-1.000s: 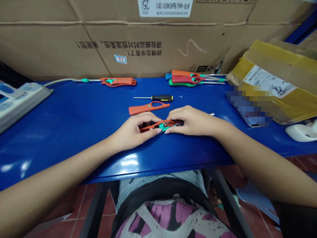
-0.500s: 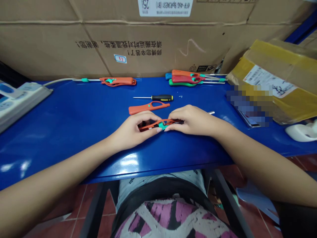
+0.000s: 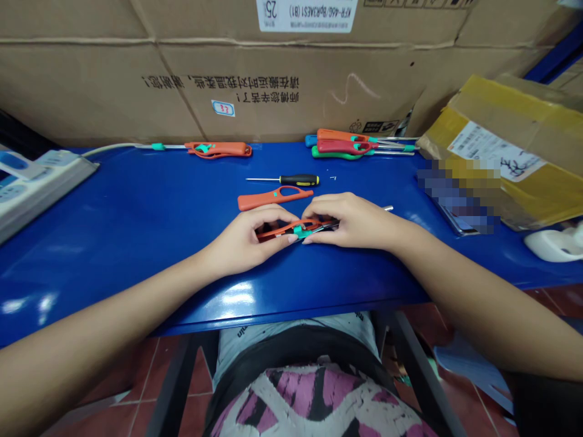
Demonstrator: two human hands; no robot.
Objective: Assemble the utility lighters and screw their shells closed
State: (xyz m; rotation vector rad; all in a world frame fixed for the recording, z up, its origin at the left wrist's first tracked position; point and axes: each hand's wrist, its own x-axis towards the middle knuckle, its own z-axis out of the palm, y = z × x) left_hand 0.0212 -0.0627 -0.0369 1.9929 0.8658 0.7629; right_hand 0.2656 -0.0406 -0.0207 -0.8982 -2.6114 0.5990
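Between my two hands is an opened orange long-reach lighter [image 3: 291, 226], with dark parts and a green trigger [image 3: 299, 232] showing inside. My left hand [image 3: 237, 241] is closed around the handle end, its thumb beside the trigger. My right hand [image 3: 353, 221] pinches the other end, fingertips close to the trigger. Past that hand the tip of a metal tube [image 3: 388, 208] sticks out. Just beyond my left hand lies a loose orange casing half [image 3: 259, 201]. Behind it rests a black and yellow screwdriver [image 3: 298, 180]. My fingers cover part of the lighter.
On the blue table [image 3: 136, 243], an orange lighter [image 3: 228, 149] and several stacked lighters [image 3: 341, 145] lie along a big cardboard box [image 3: 104, 85]. At left is a power strip [image 3: 50, 182]. A taped carton [image 3: 510, 139] and a white object [image 3: 553, 244] stand at right.
My right fingers have shifted slightly at the trigger, and more of the metal and dark parts beside it now shows. My left hand keeps its hold. The view has moved a little.
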